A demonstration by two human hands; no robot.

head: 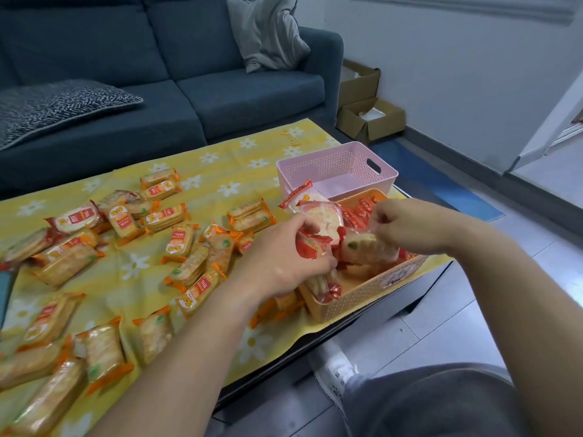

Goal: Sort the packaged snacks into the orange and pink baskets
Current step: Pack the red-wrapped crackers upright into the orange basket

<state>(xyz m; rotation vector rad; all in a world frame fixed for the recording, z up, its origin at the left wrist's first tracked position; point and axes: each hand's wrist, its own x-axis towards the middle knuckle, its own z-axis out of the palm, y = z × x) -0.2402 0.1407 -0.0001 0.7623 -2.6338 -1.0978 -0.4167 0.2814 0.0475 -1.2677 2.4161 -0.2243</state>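
My left hand (284,257) grips a bunch of red-wrapped rice cracker packs (318,222) over the near-left corner of the orange basket (356,298). My right hand (413,225) pinches one red-trimmed pack (366,247) above the same basket. More red packs (362,209) lie at the basket's far end. The pink basket (334,171) stands just behind it, with nothing visible inside. Several orange-wrapped cracker packs (176,244) are scattered over the yellow flowered cloth (220,165) to the left.
The cloth covers a low dark table whose edge (394,307) runs just under the orange basket. A blue sofa (189,74) with cushions stands behind it. Cardboard boxes (369,118) sit on the floor at the right. My knee (441,402) is at the bottom right.
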